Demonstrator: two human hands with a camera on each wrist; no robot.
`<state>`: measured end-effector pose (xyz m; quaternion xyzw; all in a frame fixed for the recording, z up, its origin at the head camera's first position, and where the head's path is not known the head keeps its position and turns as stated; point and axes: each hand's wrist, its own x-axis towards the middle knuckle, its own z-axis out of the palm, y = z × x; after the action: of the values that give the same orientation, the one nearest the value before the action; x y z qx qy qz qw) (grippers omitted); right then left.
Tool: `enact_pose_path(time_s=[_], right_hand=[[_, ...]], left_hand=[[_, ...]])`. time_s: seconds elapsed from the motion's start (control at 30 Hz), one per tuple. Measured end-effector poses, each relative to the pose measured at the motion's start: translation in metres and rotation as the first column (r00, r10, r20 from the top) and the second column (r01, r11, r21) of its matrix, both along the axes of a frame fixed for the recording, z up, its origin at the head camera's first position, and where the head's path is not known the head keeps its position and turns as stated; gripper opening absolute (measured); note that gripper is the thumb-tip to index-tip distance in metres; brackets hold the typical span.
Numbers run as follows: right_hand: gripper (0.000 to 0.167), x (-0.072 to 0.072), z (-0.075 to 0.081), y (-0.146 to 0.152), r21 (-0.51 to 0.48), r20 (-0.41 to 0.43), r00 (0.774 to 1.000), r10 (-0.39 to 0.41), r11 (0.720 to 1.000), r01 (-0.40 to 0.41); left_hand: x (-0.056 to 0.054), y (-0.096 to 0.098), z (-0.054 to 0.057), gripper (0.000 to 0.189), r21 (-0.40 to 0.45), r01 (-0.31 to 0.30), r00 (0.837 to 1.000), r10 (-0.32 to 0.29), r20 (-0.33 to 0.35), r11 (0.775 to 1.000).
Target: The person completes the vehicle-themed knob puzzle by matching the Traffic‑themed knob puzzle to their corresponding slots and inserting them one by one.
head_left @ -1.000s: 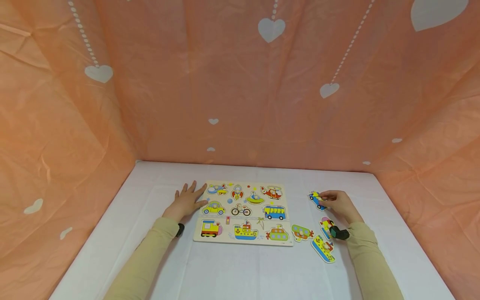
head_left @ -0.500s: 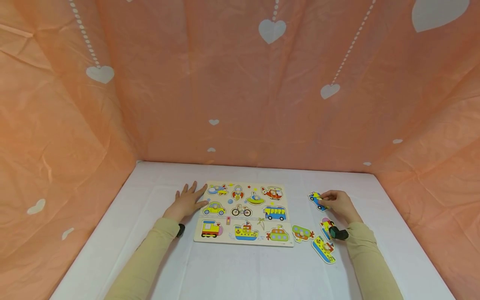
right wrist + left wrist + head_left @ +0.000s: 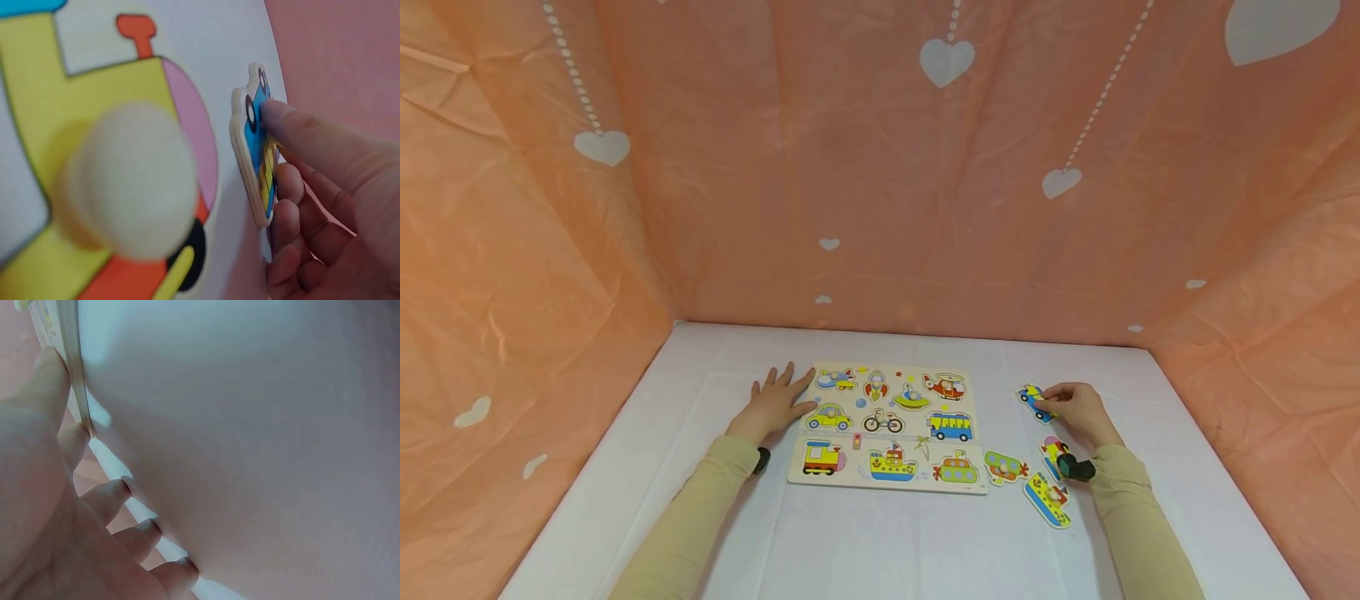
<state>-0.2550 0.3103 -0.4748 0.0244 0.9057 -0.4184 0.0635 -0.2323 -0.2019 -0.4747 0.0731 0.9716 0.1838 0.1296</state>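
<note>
My right hand [image 3: 1078, 410] holds a blue and yellow bus puzzle piece [image 3: 1033, 401] right of the board. In the right wrist view the thumb [image 3: 300, 122] lies on the picture face of the bus piece, with the other fingers curled beside it. At the left edge of the wooden puzzle board [image 3: 887, 485] rests my left hand [image 3: 770, 407], fingers spread. Its thumb touches the board's edge [image 3: 75, 369] in the left wrist view, and the other fingertips reach the white table surface.
Below the right hand lie a train piece [image 3: 1049, 448], partly under the wrist camera, and a ship piece [image 3: 1047, 498]. An upside-down submarine piece [image 3: 1003, 467] sits close to the board's lower right corner. An orange curtain [image 3: 880, 208] surrounds the table [image 3: 850, 542].
</note>
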Motion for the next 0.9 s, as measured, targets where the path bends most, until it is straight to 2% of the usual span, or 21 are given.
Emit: enact_pose_path(time_s=[0.27,0.6,0.9], right_hand=[[0.028,0.0008,-0.0006,-0.0008,0.0,0.004,1.0,-0.008,1.0,0.008],[0.031,0.0005,-0.0007,-0.0008,0.014,0.021,1.0,-0.014,1.0,0.013],[0.025,0.0012,0.0023,-0.0041,0.011,0.0,1.0,0.028,1.0,-0.028]], left_hand=[[0.0004,0.0003,0.0025,0.07,-0.006,-0.002,1.0,0.002,0.0,1.0],[-0.002,-0.0007,-0.0025,0.071,-0.016,0.0,1.0,0.0,0.003,1.0],[-0.0027,-0.0003,-0.003,0.071,-0.02,0.003,1.0,-0.003,0.008,1.0]])
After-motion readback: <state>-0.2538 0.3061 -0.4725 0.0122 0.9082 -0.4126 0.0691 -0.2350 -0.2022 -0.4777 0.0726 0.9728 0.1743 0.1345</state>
